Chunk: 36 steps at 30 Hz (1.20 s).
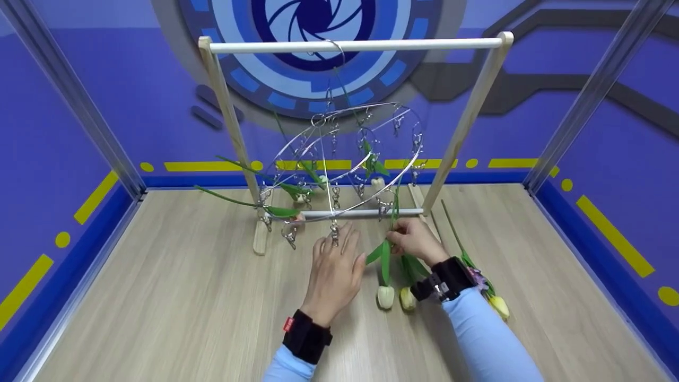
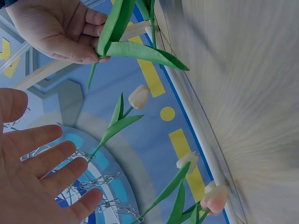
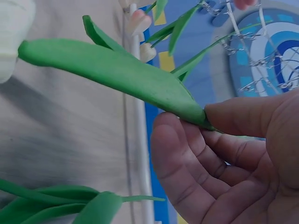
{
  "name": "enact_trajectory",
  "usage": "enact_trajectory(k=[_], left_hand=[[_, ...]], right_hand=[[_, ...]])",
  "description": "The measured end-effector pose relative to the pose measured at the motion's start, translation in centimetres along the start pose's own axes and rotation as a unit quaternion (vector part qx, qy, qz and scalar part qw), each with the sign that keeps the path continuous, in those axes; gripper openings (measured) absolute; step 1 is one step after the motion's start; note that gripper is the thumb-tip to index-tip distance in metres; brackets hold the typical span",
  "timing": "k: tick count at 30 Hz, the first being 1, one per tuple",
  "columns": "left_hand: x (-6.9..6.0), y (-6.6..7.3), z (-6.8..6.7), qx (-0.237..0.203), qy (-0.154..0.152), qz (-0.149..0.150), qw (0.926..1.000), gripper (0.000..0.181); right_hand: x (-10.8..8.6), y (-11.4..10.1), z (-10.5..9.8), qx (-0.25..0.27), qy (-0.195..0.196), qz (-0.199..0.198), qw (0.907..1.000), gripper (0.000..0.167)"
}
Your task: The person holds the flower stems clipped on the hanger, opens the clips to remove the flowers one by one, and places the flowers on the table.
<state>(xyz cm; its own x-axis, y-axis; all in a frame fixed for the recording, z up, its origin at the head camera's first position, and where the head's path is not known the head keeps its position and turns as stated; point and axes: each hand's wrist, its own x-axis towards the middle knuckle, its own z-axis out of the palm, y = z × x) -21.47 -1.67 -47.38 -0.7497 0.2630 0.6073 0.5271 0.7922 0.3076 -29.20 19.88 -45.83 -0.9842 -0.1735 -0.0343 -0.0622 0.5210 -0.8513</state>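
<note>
My right hand (image 1: 416, 241) pinches the stem of an artificial white tulip (image 1: 385, 297), its bloom hanging downward. In the right wrist view, thumb and fingertips meet where the green leaf (image 3: 112, 70) joins the stem. My left hand (image 1: 337, 270) has its fingers spread, near the front clips of a round metal clip hanger (image 1: 334, 236); whether it touches one cannot be told. That hanger hooks over the white bar of a wooden rack. Several tulips hang upside down from it, among them a white one (image 2: 139, 97) and a pink one (image 2: 216, 198).
The rack's white top bar (image 1: 371, 46) spans two wooden posts (image 1: 467, 122). On the table right of my right hand lie a yellow tulip (image 1: 498, 306) and a purple flower (image 1: 478, 278). Another yellowish tulip (image 1: 407, 298) lies beside the held one. Blue printed walls (image 1: 69, 106) enclose the table.
</note>
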Motion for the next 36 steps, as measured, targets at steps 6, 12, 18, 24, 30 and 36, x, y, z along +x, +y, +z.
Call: enact_trajectory(k=[6, 12, 18, 24, 30, 36], left_hand=[[0.0, -0.2, 0.3, -0.002, 0.004, 0.0, 1.0, 0.046], [-0.1, -0.3, 0.5, 0.002, -0.003, 0.0, 1.0, 0.044], [-0.3, -0.4, 0.7, 0.005, -0.004, 0.003, 1.0, 0.044], [-0.4, -0.5, 1.1, 0.017, -0.009, 0.006, 0.9998, 0.044], [-0.5, -0.5, 1.4, 0.025, -0.028, 0.0, 0.9993, 0.045], [-0.5, -0.4, 1.5, 0.026, -0.034, -0.002, 0.9991, 0.045]], right_hand=[[0.6, 0.5, 0.3, -0.01, -0.016, -0.002, 0.9998, 0.013], [1.0, 0.9, 0.8, -0.041, -0.013, -0.016, 0.9989, 0.016], [1.3, 1.1, 1.1, -0.057, -0.008, -0.007, 0.9983, 0.015], [1.8, 1.5, 1.4, -0.065, -0.017, -0.002, 0.9978, 0.014], [2.2, 1.7, 1.8, -0.069, -0.02, 0.007, 0.9974, 0.014], [2.5, 1.7, 2.1, -0.088, -0.025, 0.012, 0.9957, 0.013]])
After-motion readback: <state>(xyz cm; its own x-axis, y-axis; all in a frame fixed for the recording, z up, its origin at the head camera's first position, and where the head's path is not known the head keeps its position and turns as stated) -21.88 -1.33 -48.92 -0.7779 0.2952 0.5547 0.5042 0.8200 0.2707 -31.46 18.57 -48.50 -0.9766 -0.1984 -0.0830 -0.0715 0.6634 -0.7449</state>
